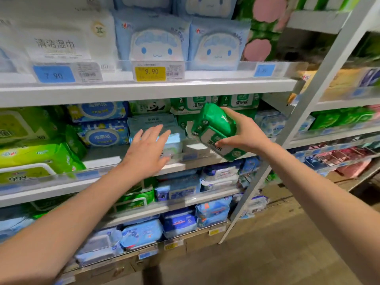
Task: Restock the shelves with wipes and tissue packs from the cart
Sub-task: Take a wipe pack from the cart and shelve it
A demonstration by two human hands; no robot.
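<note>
Green soft plastic wipes pack (213,130), likely light and squashy, pinched at its edges by right hand (244,132); left hand (147,150) fingers spread, flat over pale blue pack (162,128).

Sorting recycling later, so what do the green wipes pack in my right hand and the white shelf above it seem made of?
Green wipes pack: probably soft plastic film, glossy; it creases and catches light. Shelf: apparently white painted metal, smooth, thin-edged; not certain.
</note>
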